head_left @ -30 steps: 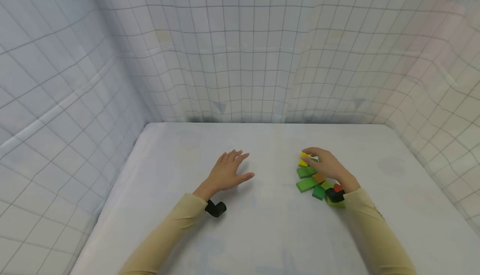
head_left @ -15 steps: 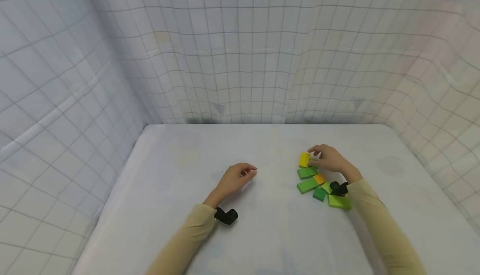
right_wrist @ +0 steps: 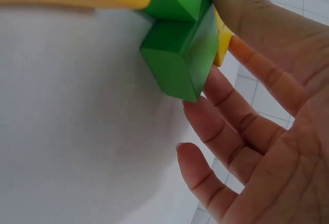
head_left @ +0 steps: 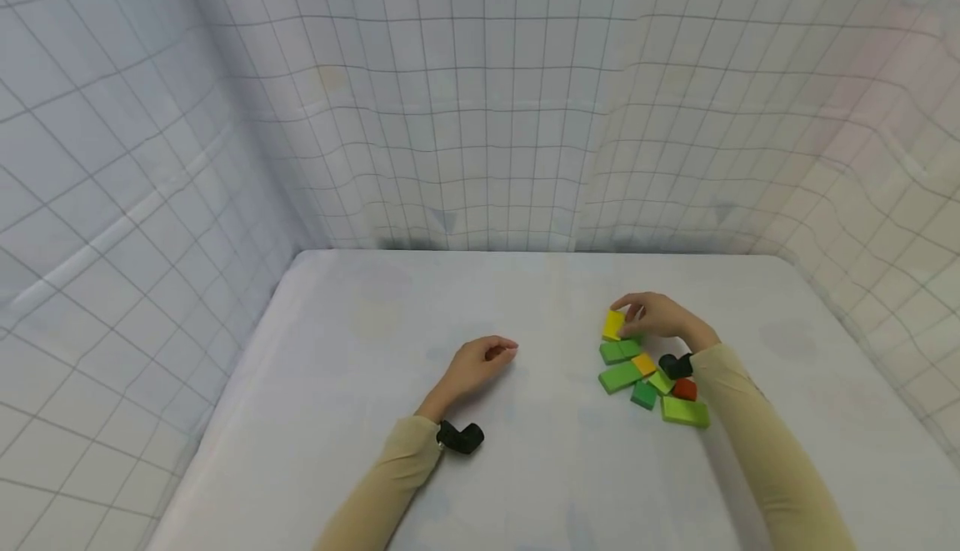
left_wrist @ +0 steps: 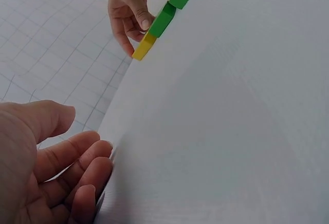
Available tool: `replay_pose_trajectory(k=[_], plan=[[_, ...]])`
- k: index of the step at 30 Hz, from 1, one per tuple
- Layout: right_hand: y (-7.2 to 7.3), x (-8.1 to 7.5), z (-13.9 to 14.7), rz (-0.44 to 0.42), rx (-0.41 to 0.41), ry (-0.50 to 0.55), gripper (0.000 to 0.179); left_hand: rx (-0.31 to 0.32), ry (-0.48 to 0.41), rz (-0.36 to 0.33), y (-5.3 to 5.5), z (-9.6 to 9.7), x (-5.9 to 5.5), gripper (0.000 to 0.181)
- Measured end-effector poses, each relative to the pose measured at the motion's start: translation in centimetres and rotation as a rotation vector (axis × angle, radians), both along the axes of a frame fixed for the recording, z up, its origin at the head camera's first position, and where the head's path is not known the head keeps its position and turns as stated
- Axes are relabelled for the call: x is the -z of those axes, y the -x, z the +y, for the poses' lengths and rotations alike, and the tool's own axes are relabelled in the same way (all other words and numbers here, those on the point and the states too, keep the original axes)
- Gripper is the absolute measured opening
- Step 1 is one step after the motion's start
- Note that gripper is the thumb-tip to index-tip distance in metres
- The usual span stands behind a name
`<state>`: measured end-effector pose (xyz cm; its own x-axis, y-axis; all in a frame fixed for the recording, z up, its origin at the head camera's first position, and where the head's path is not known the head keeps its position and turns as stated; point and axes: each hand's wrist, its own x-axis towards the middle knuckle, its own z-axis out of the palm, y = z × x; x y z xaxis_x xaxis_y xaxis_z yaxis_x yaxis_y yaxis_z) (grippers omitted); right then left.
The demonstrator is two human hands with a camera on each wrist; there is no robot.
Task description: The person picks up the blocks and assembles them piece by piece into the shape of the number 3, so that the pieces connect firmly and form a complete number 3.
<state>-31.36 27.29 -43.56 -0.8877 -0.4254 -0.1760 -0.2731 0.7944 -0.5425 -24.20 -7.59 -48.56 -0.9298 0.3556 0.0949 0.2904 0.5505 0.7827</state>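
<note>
In the head view my right hand [head_left: 662, 318] is at the far end of a group of coloured blocks on the table. Its thumb and index finger pinch a yellow block [head_left: 612, 325] by opposite ends; the other fingers hang lower, beside a green block [right_wrist: 180, 54] in the right wrist view. Directly in front of the yellow block lies a pair of green blocks [head_left: 621, 352]. My left hand [head_left: 468, 368] hovers over the table left of the group, fingers loosely curled, with nothing in it.
Nearer me in the group are a long green block [head_left: 619, 378], an orange block [head_left: 643, 365], a dark green block [head_left: 643, 394], a red block [head_left: 686, 389] and a lime block [head_left: 685, 412]. White gridded curtains [head_left: 480, 117] hang around the white table [head_left: 555, 451].
My right hand has closed thumb and index finger onto the yellow block. My left hand has come nearer to me and slightly right, its spread fingers now loosely curled.
</note>
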Motion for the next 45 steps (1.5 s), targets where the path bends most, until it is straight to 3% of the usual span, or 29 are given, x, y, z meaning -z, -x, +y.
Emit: replay_pose_trajectory(k=[8,20,27,39,45], plan=[[0.2,0.4,-1.1,0.006,0.039,0.021,0.052,-0.021,0.014,0.036,-0.1,0.2,0.5,0.026],[-0.8,0.2,-3.8,0.061,0.085,-0.097,0.056,-0.053,0.007,0.092,-0.4,0.5,0.8,0.024],[-1.5,0.7,-4.5,0.033,0.062,-0.117,0.042,-0.058,0.014,0.119,-0.8,0.6,1.3,0.024],[-2.3,0.3,-6.3,0.071,-0.016,-0.130,0.038,-0.099,0.008,0.135,-1.0,0.6,1.7,0.021],[-2.7,0.3,-7.8,0.102,0.020,-0.194,0.041,-0.106,0.017,0.134,-1.0,0.8,1.5,0.020]])
